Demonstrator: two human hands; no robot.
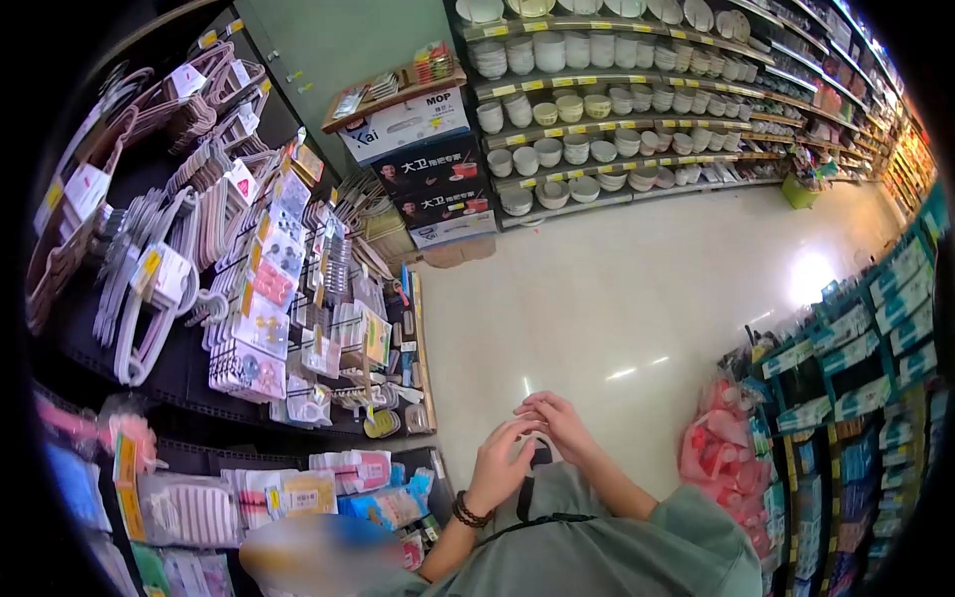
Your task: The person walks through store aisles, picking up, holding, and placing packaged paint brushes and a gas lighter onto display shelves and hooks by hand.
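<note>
Both bare hands are raised in front of the body, close together over the pale floor and the grey-green clothing. My left hand (500, 464), with a dark beaded bracelet (471, 511) on its wrist, has bent fingers and a thumb set apart from them. Its fingertips meet my right hand (559, 426), whose fingers are loosely curved and reach over to the left. Nothing is visible in either hand. Between and below the hands, a small dark and white shape (542, 453) shows; I cannot make out what it is.
Hangers (149, 298) and packaged goods (261, 333) fill racks on the left. Stacked mop boxes (428, 179) stand ahead, beside shelves of bowls (582, 149). Pink plastic items (721, 448) hang on the right, next to a teal-labelled shelf (846, 348). Shiny floor (597, 298) lies between.
</note>
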